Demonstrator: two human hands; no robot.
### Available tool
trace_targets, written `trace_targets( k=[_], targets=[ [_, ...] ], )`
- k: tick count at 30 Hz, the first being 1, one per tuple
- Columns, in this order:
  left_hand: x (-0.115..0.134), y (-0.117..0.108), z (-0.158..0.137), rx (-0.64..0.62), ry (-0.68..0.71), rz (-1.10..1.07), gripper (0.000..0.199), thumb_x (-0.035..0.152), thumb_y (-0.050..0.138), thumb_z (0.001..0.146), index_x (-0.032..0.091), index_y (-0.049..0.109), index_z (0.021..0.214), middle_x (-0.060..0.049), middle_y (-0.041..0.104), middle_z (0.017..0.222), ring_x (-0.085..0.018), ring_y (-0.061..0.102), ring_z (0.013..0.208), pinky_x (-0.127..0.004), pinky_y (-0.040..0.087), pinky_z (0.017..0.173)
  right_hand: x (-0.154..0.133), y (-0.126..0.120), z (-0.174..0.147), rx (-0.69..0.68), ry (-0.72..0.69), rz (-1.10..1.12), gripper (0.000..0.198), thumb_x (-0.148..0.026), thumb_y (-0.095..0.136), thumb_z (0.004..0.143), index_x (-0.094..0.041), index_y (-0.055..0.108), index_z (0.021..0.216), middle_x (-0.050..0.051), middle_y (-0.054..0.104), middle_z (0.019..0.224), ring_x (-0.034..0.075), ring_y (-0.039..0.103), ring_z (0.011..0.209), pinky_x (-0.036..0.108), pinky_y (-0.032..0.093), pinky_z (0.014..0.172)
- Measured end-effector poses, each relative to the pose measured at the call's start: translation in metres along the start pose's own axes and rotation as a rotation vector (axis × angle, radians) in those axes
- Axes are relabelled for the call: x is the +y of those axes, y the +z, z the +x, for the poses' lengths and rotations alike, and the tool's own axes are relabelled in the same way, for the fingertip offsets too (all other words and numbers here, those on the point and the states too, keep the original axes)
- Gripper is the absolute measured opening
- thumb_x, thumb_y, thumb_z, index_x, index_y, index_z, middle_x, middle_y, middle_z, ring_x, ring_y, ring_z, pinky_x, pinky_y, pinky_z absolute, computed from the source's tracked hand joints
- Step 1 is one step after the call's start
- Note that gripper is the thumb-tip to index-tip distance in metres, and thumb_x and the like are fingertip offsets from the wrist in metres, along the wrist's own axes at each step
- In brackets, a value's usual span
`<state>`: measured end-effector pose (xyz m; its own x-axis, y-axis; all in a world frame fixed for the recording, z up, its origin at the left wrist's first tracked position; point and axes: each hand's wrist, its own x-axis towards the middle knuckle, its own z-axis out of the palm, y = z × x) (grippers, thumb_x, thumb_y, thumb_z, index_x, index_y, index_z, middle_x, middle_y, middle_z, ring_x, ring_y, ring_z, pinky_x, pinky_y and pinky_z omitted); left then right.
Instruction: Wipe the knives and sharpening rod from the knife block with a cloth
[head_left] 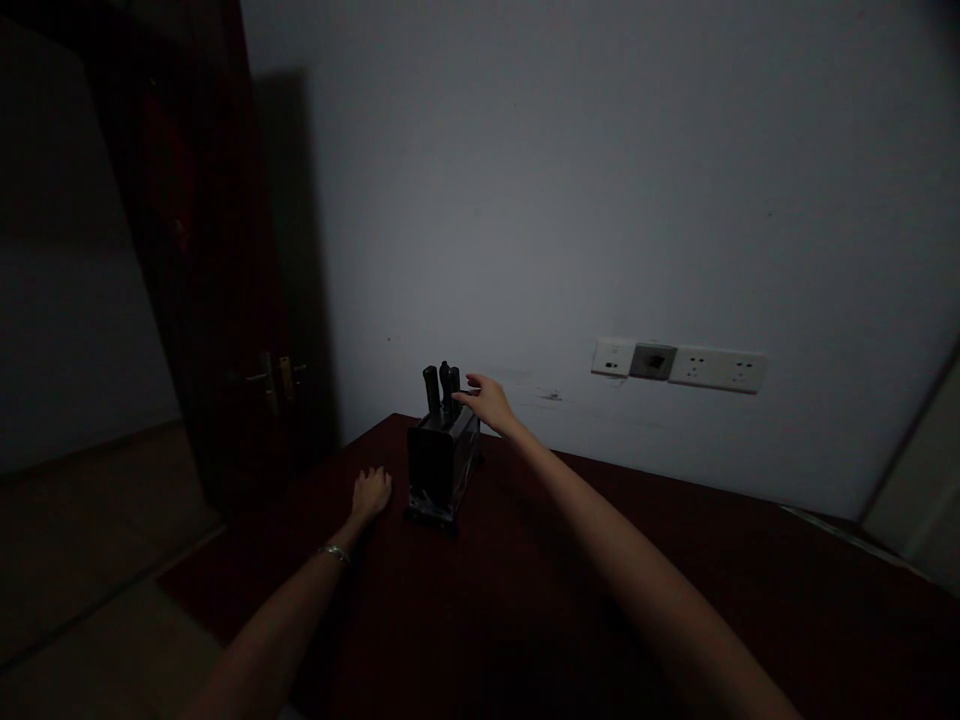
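A dark knife block (431, 468) stands upright on the dark red tabletop, with black knife handles (431, 390) sticking up from its top. My right hand (491, 402) reaches over the block's right side. Its thumb and fingers are apart, close beside the rightmost handle; whether they touch it is hard to see in the dim light. To the left of the block, my left hand (371, 490) lies on the tabletop with its fingers loosely spread and holds nothing. A bracelet (334, 552) circles the left wrist.
The table (480, 620) runs along a pale wall (525, 200) that carries a row of sockets and switches (679, 366). A dark red door (202, 250) with a metal handle (271, 382) stands at the left, beside tiled floor (112, 560).
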<state>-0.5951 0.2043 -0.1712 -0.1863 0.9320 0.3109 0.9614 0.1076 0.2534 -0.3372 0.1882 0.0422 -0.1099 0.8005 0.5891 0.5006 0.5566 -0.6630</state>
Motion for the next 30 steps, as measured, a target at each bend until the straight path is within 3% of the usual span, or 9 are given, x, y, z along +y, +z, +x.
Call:
trace_targets(
  k=[5, 11, 22, 30],
  targets=[
    [-0.002, 0.006, 0.002, 0.006, 0.017, 0.095, 0.043, 0.028, 0.026, 0.088, 0.009, 0.056, 0.111, -0.018, 0.055, 0.115, -0.027, 0.049, 0.109, -0.04, 0.032, 0.093, 0.007, 0.024, 0.01, 0.031, 0.073, -0.036, 0.046, -0.028, 0.072, 0.063, -0.009, 0.06, 0.104, 0.014, 0.067, 0.096, 0.02, 0.064, 0.086, 0.029, 0.049, 0.075],
    [-0.002, 0.006, 0.002, 0.009, 0.025, 0.144, 0.044, 0.029, 0.024, 0.088, 0.009, 0.059, 0.107, -0.018, 0.056, 0.113, -0.028, 0.049, 0.108, -0.039, 0.034, 0.09, 0.013, 0.032, 0.008, 0.038, 0.071, -0.059, 0.028, -0.024, 0.071, 0.063, -0.012, 0.064, 0.087, 0.008, 0.068, 0.085, 0.016, 0.063, 0.075, 0.025, 0.047, 0.067],
    [0.003, 0.003, 0.001, 0.003, 0.02, 0.153, 0.045, 0.028, 0.023, 0.087, 0.009, 0.061, 0.102, -0.017, 0.058, 0.108, -0.028, 0.05, 0.104, -0.038, 0.036, 0.087, 0.009, 0.03, 0.01, 0.062, 0.048, -0.116, 0.024, -0.024, 0.071, 0.062, -0.013, 0.067, 0.083, 0.005, 0.068, 0.075, 0.015, 0.062, 0.069, 0.023, 0.045, 0.064],
    [0.005, 0.0, -0.002, 0.004, 0.017, 0.151, 0.045, 0.029, 0.024, 0.088, 0.009, 0.061, 0.104, -0.017, 0.057, 0.11, -0.029, 0.049, 0.107, -0.039, 0.036, 0.088, -0.008, 0.014, 0.024, 0.069, 0.007, -0.152, 0.025, -0.025, 0.071, 0.063, -0.012, 0.068, 0.084, 0.007, 0.069, 0.077, 0.016, 0.064, 0.071, 0.023, 0.046, 0.063]
  ],
)
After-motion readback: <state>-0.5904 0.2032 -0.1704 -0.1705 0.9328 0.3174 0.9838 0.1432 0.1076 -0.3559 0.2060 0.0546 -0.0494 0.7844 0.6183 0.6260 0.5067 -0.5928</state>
